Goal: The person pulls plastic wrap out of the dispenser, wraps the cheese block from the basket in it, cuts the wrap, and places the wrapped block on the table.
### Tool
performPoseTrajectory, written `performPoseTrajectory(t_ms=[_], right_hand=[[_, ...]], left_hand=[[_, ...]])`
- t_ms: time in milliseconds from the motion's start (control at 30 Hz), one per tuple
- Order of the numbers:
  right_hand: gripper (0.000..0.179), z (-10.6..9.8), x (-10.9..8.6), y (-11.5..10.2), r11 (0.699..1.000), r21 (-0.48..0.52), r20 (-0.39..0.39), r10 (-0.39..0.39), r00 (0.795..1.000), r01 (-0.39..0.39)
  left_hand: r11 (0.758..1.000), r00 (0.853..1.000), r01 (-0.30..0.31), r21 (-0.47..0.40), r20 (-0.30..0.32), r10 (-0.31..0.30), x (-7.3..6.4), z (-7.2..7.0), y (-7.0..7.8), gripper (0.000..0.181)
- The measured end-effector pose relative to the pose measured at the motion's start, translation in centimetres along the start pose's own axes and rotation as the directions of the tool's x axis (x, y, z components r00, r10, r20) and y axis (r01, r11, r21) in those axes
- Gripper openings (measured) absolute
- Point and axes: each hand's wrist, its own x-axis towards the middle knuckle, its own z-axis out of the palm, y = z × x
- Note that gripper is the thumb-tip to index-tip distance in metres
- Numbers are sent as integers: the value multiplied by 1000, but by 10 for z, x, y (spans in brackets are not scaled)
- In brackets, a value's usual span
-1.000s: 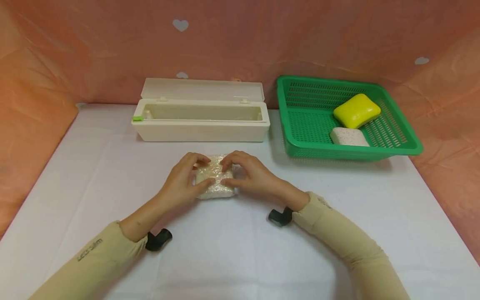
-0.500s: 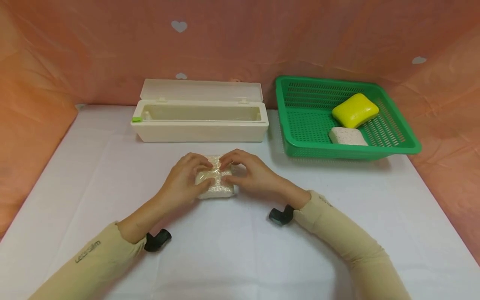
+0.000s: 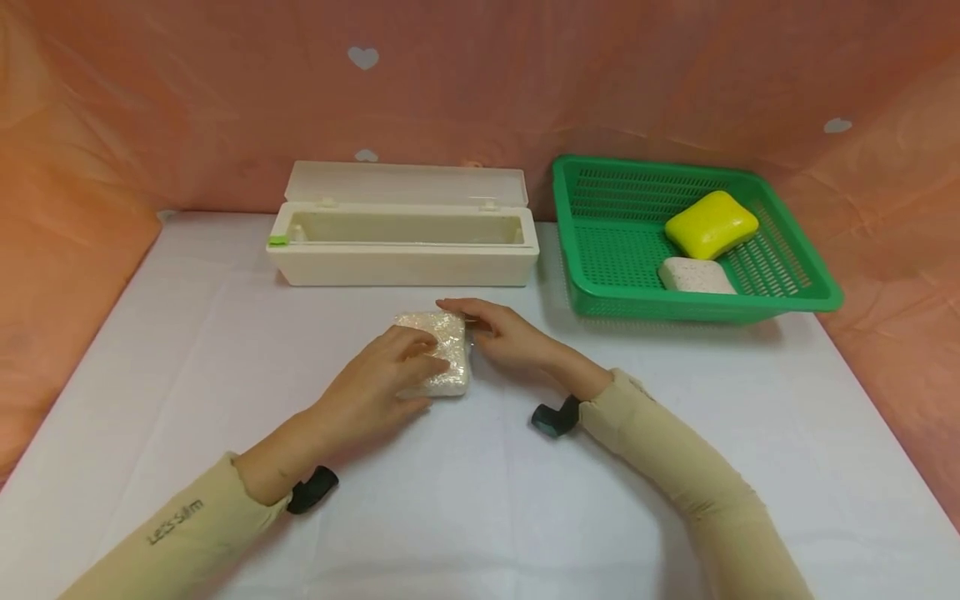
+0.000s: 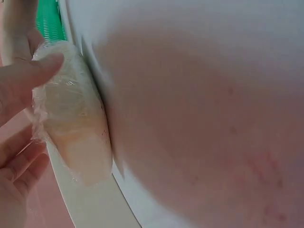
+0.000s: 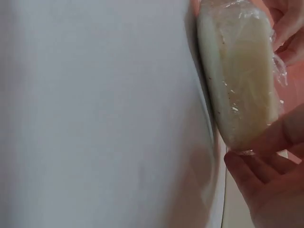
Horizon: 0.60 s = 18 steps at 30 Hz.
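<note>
A pale block (image 3: 452,342), wrapped in clear cling film (image 5: 280,71), lies on the white table between both hands. My left hand (image 3: 367,383) lies over its left part, fingers spread and slightly bent on top and thumb near the front edge. In the left wrist view one left fingertip (image 4: 50,69) touches the crinkled film, while other fingers show lower down beside it. My right hand (image 3: 510,333) is at the block's right end, index finger along the far right corner. In the right wrist view its thumb and a finger (image 5: 240,173) pinch the film at that end.
Behind the block stands a long white box (image 3: 405,268), lid (image 3: 408,183) raised, with a green tab (image 3: 278,241) on its front edge. To the right, a green basket (image 3: 697,306) holds a yellow block (image 3: 711,225) and a white speckled block (image 3: 696,275). Pink cloth (image 3: 480,83) surrounds the table.
My left hand has shifted from gripping the block's side to lying over its top, turned palm down. The right hand has drawn back to the right end and far corner.
</note>
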Motion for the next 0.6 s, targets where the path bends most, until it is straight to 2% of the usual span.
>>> performPoseTrajectory(t_ms=[167, 300, 467, 600], right_hand=[[52, 0, 4, 0, 999, 32, 4, 27, 1000, -27], [48, -3, 4, 1, 997, 56, -7, 51, 999, -51], [46, -6, 2, 3, 996, 86, -25, 18, 1000, -15], [44, -6, 3, 1, 993, 117, -47, 8, 999, -3]], left_hand=[[1000, 1000, -1, 30, 0, 1, 0, 0, -1, 29], [999, 999, 31, 7, -14, -31, -3, -2, -3, 27], [995, 992, 36, -95, -117, -47, -9, -5, -9, 30], [984, 975, 5, -178, -218, -44, -11, -5, -15, 33]])
